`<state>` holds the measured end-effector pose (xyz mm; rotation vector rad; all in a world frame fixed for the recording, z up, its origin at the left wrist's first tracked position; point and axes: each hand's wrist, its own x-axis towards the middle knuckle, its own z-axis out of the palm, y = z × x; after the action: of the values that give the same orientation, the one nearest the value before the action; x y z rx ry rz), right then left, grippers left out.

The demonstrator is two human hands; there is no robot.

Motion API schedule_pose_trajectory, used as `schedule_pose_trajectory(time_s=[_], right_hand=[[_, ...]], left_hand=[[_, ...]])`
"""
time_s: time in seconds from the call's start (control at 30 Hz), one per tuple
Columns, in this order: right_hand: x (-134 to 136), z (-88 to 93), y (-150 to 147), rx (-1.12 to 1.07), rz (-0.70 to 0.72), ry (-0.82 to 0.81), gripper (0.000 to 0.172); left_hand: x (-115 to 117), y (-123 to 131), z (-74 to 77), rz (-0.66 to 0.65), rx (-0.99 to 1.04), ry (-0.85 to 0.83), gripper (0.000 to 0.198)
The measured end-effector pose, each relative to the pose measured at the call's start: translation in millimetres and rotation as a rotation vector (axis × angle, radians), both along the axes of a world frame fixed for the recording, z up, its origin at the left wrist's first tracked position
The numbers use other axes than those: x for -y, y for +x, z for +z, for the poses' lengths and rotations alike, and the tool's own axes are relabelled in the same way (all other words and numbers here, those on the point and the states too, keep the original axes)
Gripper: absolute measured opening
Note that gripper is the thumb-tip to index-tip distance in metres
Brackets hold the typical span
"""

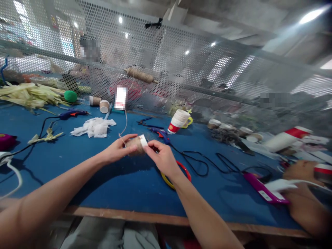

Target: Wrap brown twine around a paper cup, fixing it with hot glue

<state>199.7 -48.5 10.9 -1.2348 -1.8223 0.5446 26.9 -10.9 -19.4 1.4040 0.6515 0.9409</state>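
Observation:
Between my two hands, above the blue tabletop, a small paper cup wrapped in brown twine [137, 144] lies on its side, its white rim toward the right. My left hand [119, 148] is closed around the wrapped end. At the white rim, the fingers and thumb of my right hand [162, 154] pinch the cup. A strand of twine [126, 121] rises from near my left hand toward a twine spool [141, 75] mounted on the perforated screen. Just beyond my right hand lies a blue glue gun [162, 134].
Red and yellow rings [184, 170] lie by my right wrist. Farther back stand stacked paper cups [178, 121], white tissue [94, 127], another glue gun [74, 114] and wrapped cups [104, 106]. Black cords cross the right side near a purple power strip [264, 188] and another person's arm [308, 200].

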Motion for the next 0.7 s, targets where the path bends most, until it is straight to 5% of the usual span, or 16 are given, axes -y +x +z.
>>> schedule_pose_trajectory(time_s=[0.13,0.2,0.3,0.37,0.43,0.6,0.7], right_hand=[[-16.0,-7.0,8.2,-0.287,-0.192,-0.052,0.020],[-24.5,-8.6,14.0,-0.409,-0.265,-0.062,0.022],[-31.1,-5.4,20.6,-0.439,-0.342,0.002,0.024],[-30.0,1.5,23.8,-0.305,-0.356,0.099,0.023],[-25.6,11.4,25.9,-0.103,-0.311,0.189,0.020],[-13.3,35.4,16.1,0.260,-0.030,0.248,0.015],[-9.5,39.4,-2.7,0.318,0.133,0.201,0.016]], left_hand=[[-7.2,-5.1,1.3,0.182,0.223,-0.100,0.028],[-9.3,-9.7,4.3,0.162,0.254,-0.152,0.022],[-7.0,-17.8,11.6,-0.058,-0.033,-0.078,0.024],[-3.8,-22.8,16.9,-0.370,-0.331,0.003,0.028],[-1.8,-26.3,21.4,-0.454,-0.518,0.073,0.031],[-3.3,-26.3,26.5,0.278,-0.414,0.496,0.022],[-1.8,-21.3,25.6,0.322,-0.249,0.473,0.059]])
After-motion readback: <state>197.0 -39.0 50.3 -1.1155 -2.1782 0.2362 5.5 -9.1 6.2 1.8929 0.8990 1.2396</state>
